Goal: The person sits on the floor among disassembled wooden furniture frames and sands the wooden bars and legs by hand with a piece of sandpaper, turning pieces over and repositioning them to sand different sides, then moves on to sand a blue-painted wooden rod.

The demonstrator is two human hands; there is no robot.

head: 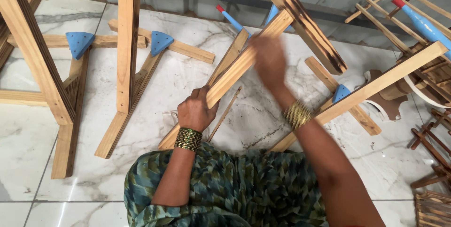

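Blue-green patterned garment [244,184] worn, green and gold beaded bangles [188,139] stacked at left wrist, gold bangles [298,114] stacked at right wrist

Your left hand [195,110] gripped the slanted wooden bar [235,74] before you, your right hand [268,60] farther up it, two wooden frames [124,62] lay left, stick bundle [399,25] far right.

We see bright, even daylight, soft glare on the glossy marble floor [28,138], faint shadows, our right hand [268,60] motion-blurred, edges sharp.
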